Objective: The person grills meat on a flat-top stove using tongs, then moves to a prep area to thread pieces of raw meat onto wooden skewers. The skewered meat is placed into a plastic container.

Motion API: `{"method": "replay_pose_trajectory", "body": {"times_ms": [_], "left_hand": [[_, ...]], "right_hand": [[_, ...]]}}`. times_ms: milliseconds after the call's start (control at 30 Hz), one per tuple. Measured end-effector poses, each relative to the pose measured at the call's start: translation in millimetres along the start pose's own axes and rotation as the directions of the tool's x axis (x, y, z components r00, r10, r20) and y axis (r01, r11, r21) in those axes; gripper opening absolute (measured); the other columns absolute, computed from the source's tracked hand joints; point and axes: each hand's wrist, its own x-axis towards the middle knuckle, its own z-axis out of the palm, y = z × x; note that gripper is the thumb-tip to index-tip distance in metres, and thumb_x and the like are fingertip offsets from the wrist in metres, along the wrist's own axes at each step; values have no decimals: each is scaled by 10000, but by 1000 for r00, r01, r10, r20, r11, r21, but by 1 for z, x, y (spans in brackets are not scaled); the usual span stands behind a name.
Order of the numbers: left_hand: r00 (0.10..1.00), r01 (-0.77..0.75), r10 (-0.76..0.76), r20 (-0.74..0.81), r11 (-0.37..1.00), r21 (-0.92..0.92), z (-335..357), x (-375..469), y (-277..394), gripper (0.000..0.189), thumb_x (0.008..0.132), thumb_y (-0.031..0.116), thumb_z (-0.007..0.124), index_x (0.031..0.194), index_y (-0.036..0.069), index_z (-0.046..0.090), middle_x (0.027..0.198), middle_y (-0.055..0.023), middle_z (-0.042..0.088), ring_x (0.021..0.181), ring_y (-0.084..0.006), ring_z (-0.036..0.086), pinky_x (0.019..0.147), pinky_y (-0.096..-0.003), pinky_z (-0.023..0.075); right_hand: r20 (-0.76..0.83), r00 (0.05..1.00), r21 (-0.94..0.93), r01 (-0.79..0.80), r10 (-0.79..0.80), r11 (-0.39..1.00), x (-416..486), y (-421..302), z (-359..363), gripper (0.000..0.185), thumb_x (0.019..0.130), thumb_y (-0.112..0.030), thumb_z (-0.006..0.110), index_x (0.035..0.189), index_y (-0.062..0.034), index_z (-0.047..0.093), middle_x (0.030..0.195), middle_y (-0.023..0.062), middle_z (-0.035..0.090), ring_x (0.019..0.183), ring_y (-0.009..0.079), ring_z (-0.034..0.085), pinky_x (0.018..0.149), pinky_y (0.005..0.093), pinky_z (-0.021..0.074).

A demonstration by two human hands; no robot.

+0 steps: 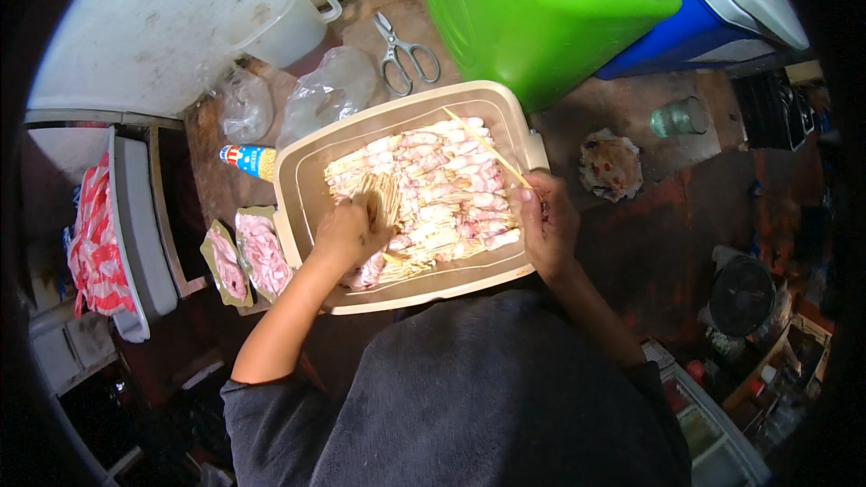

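A beige plastic tub [426, 295] lies before me, holding rows of enoki mushroom bundles [419, 162] wrapped in thin pinkish meat. My left hand [348, 230] is inside the tub's left half, over the bundles, its fingers at a clump of loose-looking enoki stems [380, 199]; whether it grips them is unclear. At the tub's right rim, my right hand [549, 223] pinches the end of a thin wooden skewer [487, 147], which slants up and left over the bundles. Two packs of raw sliced meat [262, 250] lie at the tub's left side.
Scissors [404, 57], clear plastic bags [331, 91] and a seasoning packet [249, 161] lie behind and left of the tub. A green jerrycan [541, 13] stands behind it, beside a blue cooler [683, 34]. Rightward are a stained round item [611, 166] and a drinking glass [678, 116].
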Motion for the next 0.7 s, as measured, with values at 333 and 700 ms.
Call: {"method": "replay_pose_trajectory", "body": {"times_ms": [333, 700], "left_hand": [[828, -555, 500, -254, 797, -238, 12, -24, 22, 217, 719, 19, 597, 933, 12, 562, 883, -167, 558, 836, -310, 559, 717, -364, 460], [840, -535, 494, 222, 822, 195, 31, 46, 49, 339, 819, 152, 491, 1138, 35, 498, 1124, -139, 525, 1002, -280, 519, 846, -361, 425]], "right_hand": [[11, 999, -35, 34, -34, 999, 0, 2, -1, 148, 824, -20, 502, 970, -45, 492, 813, 80, 559, 652, 165, 533, 595, 278, 429], [18, 1000, -18, -5, 5, 1000, 2, -4, -3, 107, 848, -7, 467, 954, -10, 482, 753, 77, 547, 642, 102, 518, 596, 238, 426]]}}
